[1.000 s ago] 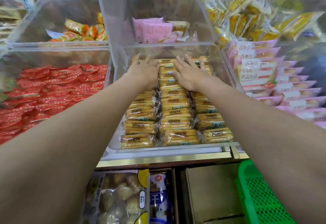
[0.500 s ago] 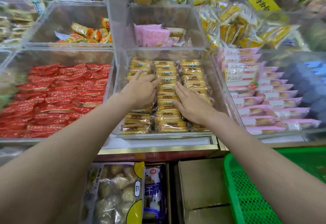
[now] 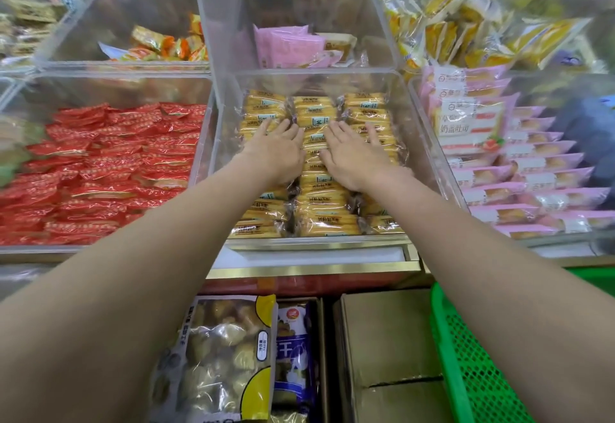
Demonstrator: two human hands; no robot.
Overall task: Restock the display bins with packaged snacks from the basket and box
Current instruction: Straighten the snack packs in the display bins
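At the near edge stand a cardboard box and, just right of it, a green basket. Farther, in the middle clear bin, three rows of yellow snack packs lie. The left hand and right hand press flat on them, fingers straight and slightly spread, holding nothing.
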